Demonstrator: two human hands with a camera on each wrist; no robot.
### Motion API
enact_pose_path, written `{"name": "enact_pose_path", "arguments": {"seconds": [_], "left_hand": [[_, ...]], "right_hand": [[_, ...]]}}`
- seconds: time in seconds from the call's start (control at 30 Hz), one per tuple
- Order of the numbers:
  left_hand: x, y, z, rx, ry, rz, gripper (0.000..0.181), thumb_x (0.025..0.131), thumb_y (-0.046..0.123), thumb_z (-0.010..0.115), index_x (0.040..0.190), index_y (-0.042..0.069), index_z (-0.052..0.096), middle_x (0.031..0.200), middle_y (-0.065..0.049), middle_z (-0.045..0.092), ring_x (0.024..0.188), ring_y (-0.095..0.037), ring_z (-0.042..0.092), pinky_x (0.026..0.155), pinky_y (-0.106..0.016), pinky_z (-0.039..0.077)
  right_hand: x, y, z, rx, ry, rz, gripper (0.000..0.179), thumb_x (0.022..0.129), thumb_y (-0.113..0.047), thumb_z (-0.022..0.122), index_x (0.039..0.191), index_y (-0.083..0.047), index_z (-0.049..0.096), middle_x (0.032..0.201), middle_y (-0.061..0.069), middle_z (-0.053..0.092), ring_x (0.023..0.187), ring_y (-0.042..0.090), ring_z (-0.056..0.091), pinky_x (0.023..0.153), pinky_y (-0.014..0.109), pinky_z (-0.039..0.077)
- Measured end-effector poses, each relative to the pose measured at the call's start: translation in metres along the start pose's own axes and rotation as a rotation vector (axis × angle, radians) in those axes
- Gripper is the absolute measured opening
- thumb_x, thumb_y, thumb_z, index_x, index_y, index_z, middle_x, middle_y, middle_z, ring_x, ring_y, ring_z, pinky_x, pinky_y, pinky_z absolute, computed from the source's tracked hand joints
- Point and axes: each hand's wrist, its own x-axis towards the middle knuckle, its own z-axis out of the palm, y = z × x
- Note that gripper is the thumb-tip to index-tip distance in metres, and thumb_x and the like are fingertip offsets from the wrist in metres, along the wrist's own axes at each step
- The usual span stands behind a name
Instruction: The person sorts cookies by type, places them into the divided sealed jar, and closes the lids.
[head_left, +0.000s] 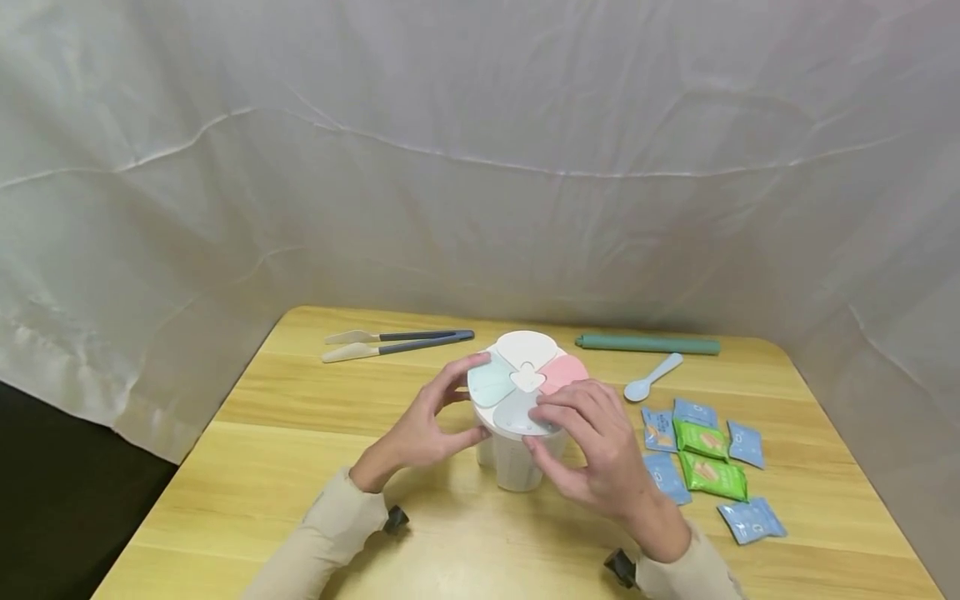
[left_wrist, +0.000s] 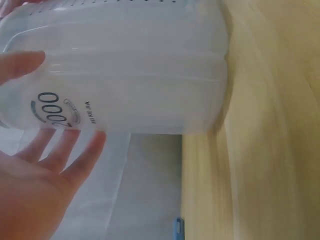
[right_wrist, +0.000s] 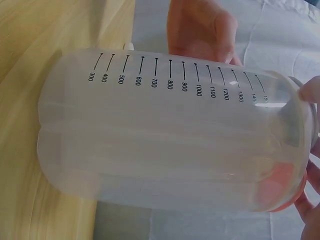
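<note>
A translucent plastic storage container (head_left: pixel 517 467) stands upright on the table, with measuring marks down its side in the right wrist view. Its white lid (head_left: pixel 527 377) carries petal-like flaps in white, pink, mint and grey. My left hand (head_left: pixel 420 427) holds the container near the top from the left, thumb in front and fingers behind. From the right, my right hand (head_left: pixel 603 446) grips the lid's edge, thumb under the rim and fingers over the grey flap (head_left: pixel 517 412) and pink flap (head_left: pixel 564 372). All flaps look closed.
Tongs (head_left: pixel 405 342) lie at the back left. A green stick-like roll (head_left: pixel 648 344) and a pale blue spoon (head_left: pixel 651 379) are at the back right. Several blue packets (head_left: pixel 752 521) and two green packets (head_left: pixel 712 477) lie right of my right hand. Grey cloth (head_left: pixel 480 208) hangs behind the table.
</note>
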Motion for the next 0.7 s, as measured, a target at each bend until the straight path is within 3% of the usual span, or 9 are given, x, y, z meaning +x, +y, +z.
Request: {"name": "enact_pose_path", "arguments": {"seconds": [0.47,0.7], "left_hand": [[-0.002,0.003,0.002,-0.006,-0.003,-0.016,0.087,0.086,-0.006,0.085,0.161,0.008,0.043,0.161,-0.018,0.052,0.137,-0.026,0.063,0.114,-0.05,0.059],[0.0,0.003,-0.001,0.011,-0.001,-0.017,0.088,0.085,-0.007,0.086,0.161,0.009,0.043,0.16,-0.019,0.053,0.136,-0.029,0.064,0.113,-0.05,0.06]], "right_hand": [[0.002,-0.003,-0.004,0.014,-0.027,-0.004,0.031,0.11,-0.034,0.065,0.105,-0.008,0.081,0.102,0.008,0.077,0.096,0.028,0.066,0.096,0.042,0.046],[0.017,0.004,-0.006,0.066,-0.014,0.008,0.03,0.111,-0.03,0.066,0.104,-0.005,0.081,0.095,0.006,0.075,0.087,0.023,0.064,0.089,0.038,0.046]]}}
